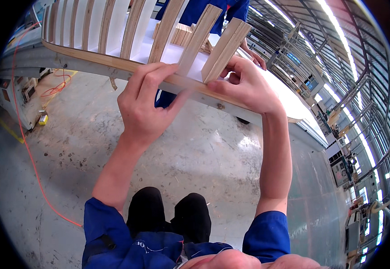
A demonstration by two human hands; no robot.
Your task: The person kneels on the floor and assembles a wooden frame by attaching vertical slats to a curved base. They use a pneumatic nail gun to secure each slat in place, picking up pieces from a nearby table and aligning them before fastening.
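Observation:
A long metal frame rail with a wooden edge strip crosses the upper view and carries a row of curved plywood slats. My left hand grips the rail's near edge, thumb pressed at the foot of one slat. My right hand holds the foot of the slat to its right, fingers pinching its lower end against the rail. Both slats stand tilted away from me.
Another person in blue stands across the white table, a hand resting on it beside stacked wood pieces. An orange cable runs over the concrete floor. A machine sits left; metal racks fill the right.

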